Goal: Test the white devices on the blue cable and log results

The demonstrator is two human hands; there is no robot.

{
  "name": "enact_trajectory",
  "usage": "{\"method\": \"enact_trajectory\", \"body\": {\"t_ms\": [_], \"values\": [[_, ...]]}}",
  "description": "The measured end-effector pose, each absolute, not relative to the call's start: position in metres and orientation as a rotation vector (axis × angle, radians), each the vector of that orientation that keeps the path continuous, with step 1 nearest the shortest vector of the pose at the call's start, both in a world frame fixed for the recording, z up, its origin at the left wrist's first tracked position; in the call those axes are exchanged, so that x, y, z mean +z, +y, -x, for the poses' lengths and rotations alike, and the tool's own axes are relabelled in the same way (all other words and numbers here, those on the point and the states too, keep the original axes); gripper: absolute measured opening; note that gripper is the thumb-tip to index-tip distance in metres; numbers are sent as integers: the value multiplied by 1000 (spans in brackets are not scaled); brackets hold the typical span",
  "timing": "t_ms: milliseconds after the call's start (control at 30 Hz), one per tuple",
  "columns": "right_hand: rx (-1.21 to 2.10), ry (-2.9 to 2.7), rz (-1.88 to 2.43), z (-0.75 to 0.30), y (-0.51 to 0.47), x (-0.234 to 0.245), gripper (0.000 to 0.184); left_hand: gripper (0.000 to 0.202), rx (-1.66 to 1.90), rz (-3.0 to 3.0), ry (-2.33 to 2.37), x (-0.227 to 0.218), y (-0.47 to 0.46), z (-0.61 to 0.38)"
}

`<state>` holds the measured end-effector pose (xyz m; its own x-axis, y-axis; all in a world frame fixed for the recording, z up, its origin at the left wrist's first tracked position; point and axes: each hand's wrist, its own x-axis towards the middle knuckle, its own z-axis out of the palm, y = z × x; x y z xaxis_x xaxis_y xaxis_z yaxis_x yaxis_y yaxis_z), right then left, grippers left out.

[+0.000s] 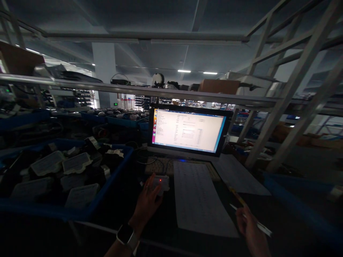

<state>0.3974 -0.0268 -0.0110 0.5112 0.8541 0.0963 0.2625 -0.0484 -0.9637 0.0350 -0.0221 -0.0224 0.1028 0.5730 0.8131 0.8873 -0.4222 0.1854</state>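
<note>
My left hand [148, 197] has its thumb and fingers around the left end of a small pale boxy device [164, 184], which lies on the dark bench with a red light glowing on its top. At the lower right, my right hand [249, 225] is closed round a slim white pen [264, 228], its tip pointing up and left. Between the hands lies a long printed sheet [199, 203], with the pen just off its right edge. A yellowish stick-like object [238, 197] lies just beyond my right hand.
A lit monitor [187, 130] stands behind a keyboard [158, 166] partly under the paper. On the left, a blue bin [93, 210] holds several pale-lidded units. Another sheet [241, 175] lies right of the monitor. A loaded shelf [171, 93] crosses above; metal posts [294, 85] rise at right.
</note>
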Motion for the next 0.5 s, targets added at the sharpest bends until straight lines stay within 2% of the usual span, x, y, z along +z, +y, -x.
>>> {"method": "enact_trajectory", "body": {"t_ms": [200,367,500], "values": [[671,-931,1623,-392,-29,-2,73,34,-1212,2057,-1461,-21,-23,-34],[663,-946,1637,-390,-30,1,74,45,-1204,2052,-1452,-25,-21,-32],[654,-961,1645,-392,-30,0,76,36,-1179,2040,-1441,-23,-22,-36]]}}
